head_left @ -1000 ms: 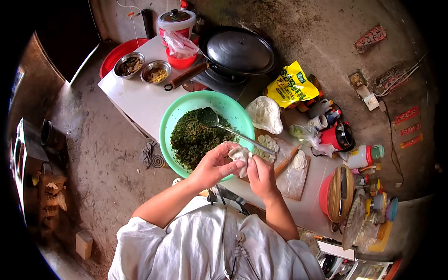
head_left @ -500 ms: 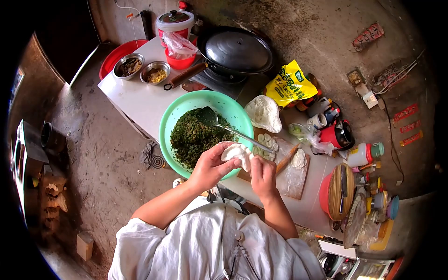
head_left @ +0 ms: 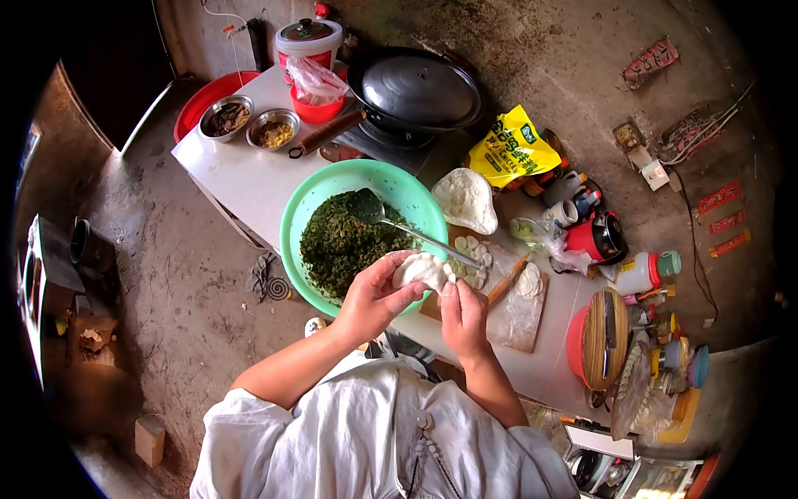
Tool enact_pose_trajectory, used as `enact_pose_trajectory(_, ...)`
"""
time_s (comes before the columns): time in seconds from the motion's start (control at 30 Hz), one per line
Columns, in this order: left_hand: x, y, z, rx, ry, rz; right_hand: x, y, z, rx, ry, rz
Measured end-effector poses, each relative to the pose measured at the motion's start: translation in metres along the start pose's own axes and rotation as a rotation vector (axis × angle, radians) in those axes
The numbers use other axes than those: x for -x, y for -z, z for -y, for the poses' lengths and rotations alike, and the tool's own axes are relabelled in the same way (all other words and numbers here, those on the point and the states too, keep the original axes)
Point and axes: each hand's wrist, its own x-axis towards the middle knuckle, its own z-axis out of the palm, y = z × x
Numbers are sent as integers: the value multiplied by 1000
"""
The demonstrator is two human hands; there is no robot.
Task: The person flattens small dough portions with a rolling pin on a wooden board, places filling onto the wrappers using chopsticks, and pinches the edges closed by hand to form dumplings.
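Close to my body, at the near rim of a green bowl (head_left: 288, 237), both hands grip one white dumpling (head_left: 419, 268) of soft dough. My left hand (head_left: 371, 298) cradles it from the left, thumb along its near side. At its right end, my right hand (head_left: 465, 318) pinches the dough edge between thumb and fingers. Chopped dark green filling (head_left: 332, 243) fills much of the bowl, and a metal spoon (head_left: 368, 206) rests in it, handle slanting toward my right hand. Whether filling is inside the dumpling is hidden.
Right of the bowl, a floured board (head_left: 522, 326) carries a rolling pin (head_left: 505, 284), stacked wrappers (head_left: 529, 281) and small dough pieces (head_left: 472, 249). Behind are a flour container (head_left: 465, 201), a yellow packet (head_left: 515, 150) and a lidded wok (head_left: 424, 87). Two metal bowls (head_left: 274, 130) stand far left.
The dough now looks more folded over, with its edge drawn together. My right fingers have shifted slightly along its right end. The whole view has moved a little.
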Motion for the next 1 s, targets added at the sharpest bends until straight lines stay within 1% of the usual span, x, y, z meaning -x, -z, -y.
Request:
enact_pose_trajectory(0.07, 1, -2, -1, 44, 7, -22, 0, 2, 6, -113, -41, -2)
enact_pose_trajectory(0.2, 1, -2, 6, 24, -60, -45, 3, 3, 3, -69, -15, 5)
enact_pose_trajectory(0.27, 2, 1, 10, 53, -72, -41, 5, 10, 6, -188, -102, 84)
enact_pose_trajectory(0.4, 5, -2, 4, 47, -43, -39, -2, 14, 9, -199, -176, 81)
enact_pose_trajectory(0.47, 6, -3, 1, 46, -5, -31, -5, 13, 11, -52, 5, 71)
enact_pose_trajectory(0.53, 7, -2, 0, 55, 10, -24, -1, 16, 9, -59, 15, 100)
enact_pose_trajectory(0.6, 8, -2, 0, 64, 27, -20, 1, 19, 10, -62, -26, 187)
enact_pose_trajectory(0.73, 8, -3, 0, 96, 56, -13, -1, 16, 13, -28, -32, 149)
enact_pose_trajectory(0.8, 7, -1, 1, 104, 66, 18, -1, 16, 14, -2, 42, 140)
enact_pose_trajectory(0.83, 7, 0, 1, 105, 67, 17, 0, 18, 13, -2, 41, 142)
enact_pose_trajectory(0.9, 6, 3, 3, 64, 104, 60, 3, 22, 9, -89, -112, 234)
enact_pose_trajectory(0.93, 6, 3, 4, 66, 105, 60, 2, 21, 10, -88, -114, 235)
enact_pose_trajectory(1.0, 5, 3, 6, 100, 134, 79, -1, 16, 12, 3, 27, 115)
